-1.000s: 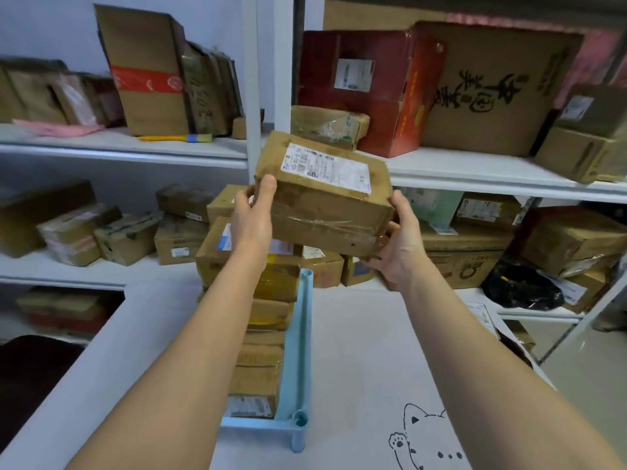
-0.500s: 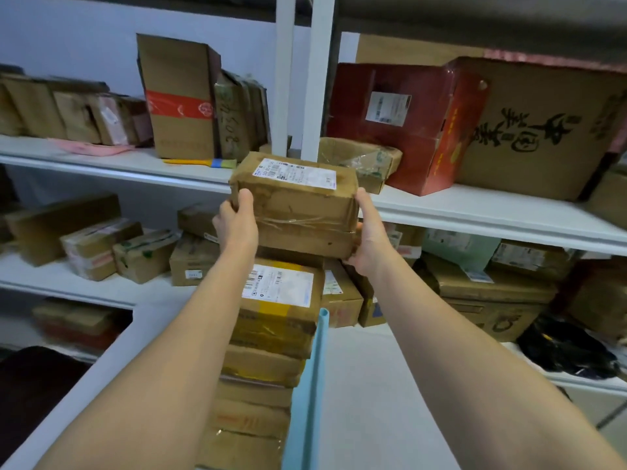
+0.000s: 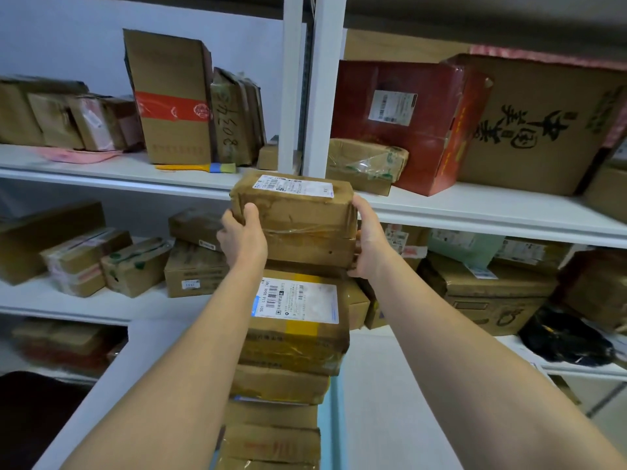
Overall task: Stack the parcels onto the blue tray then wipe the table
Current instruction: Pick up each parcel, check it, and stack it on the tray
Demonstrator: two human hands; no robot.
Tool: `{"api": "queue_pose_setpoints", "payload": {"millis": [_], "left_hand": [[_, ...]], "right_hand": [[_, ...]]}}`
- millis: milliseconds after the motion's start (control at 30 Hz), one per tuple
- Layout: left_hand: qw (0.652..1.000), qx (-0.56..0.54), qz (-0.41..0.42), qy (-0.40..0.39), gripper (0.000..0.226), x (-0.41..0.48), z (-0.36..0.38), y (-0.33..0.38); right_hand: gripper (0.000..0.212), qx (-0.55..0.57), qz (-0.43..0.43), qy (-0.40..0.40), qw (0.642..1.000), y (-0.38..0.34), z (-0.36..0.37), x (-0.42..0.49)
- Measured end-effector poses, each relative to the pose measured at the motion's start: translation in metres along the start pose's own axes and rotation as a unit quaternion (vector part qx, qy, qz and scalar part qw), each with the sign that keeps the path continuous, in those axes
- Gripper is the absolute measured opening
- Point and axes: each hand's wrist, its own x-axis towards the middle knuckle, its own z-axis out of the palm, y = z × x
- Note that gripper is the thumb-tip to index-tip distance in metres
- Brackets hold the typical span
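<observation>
I hold a brown cardboard parcel (image 3: 298, 218) with a white label on top, at the top of a tall stack of parcels (image 3: 291, 337). My left hand (image 3: 242, 237) grips its left end, thumb on the near face. My right hand (image 3: 368, 242) grips its right end. The parcel sits on or just over the stack's upper box, which bears a barcode label and yellow tape; I cannot tell whether they touch. A thin strip of the blue tray (image 3: 334, 422) shows to the right of the stack. The white table (image 3: 390, 401) spreads below.
White shelves (image 3: 475, 212) behind the stack carry many cardboard boxes, a red box (image 3: 407, 120) and a large printed carton (image 3: 543, 123). A yellow and blue brush (image 3: 200, 167) lies on the upper shelf. A black bag (image 3: 563, 340) sits lower right.
Both hands carried the parcel left and over onto the top of the stack. The view tilted up and moved closer, so the tray is now mostly hidden.
</observation>
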Motion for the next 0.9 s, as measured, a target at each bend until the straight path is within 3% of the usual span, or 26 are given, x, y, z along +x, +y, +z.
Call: {"api": "queue_pose_setpoints", "payload": {"millis": [167, 267, 367, 433, 500, 600, 767, 900], "left_hand": [[1.000, -0.009, -0.014, -0.001, 0.066, 0.001, -0.002, 0.000], [0.999, -0.007, -0.001, 0.048, 0.067, -0.005, -0.004, 0.005], [0.983, 0.017, 0.109, 0.148, 0.052, -0.023, -0.003, 0.012], [0.960, 0.024, 0.221, 0.169, 0.032, -0.040, 0.001, 0.017], [0.946, 0.044, 0.297, 0.122, 0.016, -0.059, 0.012, 0.020], [0.936, 0.066, 0.346, -0.001, 0.010, -0.092, 0.042, 0.017], [0.929, 0.113, 0.323, -0.142, 0.013, -0.138, 0.100, -0.009], [0.928, 0.148, 0.246, -0.236, 0.018, -0.166, 0.156, -0.048]], "right_hand": [[0.043, -0.007, -0.001, 0.003, 1.000, -0.002, 0.002, -0.005], [0.037, 0.011, -0.006, 0.019, 1.000, -0.006, 0.000, -0.009], [0.042, 0.030, -0.010, 0.029, 0.999, -0.005, -0.002, -0.010], [0.067, 0.040, -0.017, 0.052, 0.998, 0.000, -0.003, -0.010], [0.073, 0.043, -0.023, 0.083, 0.995, 0.007, -0.008, -0.010], [0.057, 0.040, -0.027, 0.098, 0.994, 0.024, -0.033, -0.011], [0.037, 0.031, -0.008, 0.174, 0.984, 0.059, -0.099, 0.000], [0.012, 0.005, 0.026, 0.230, 0.973, 0.084, -0.172, 0.009]]}}
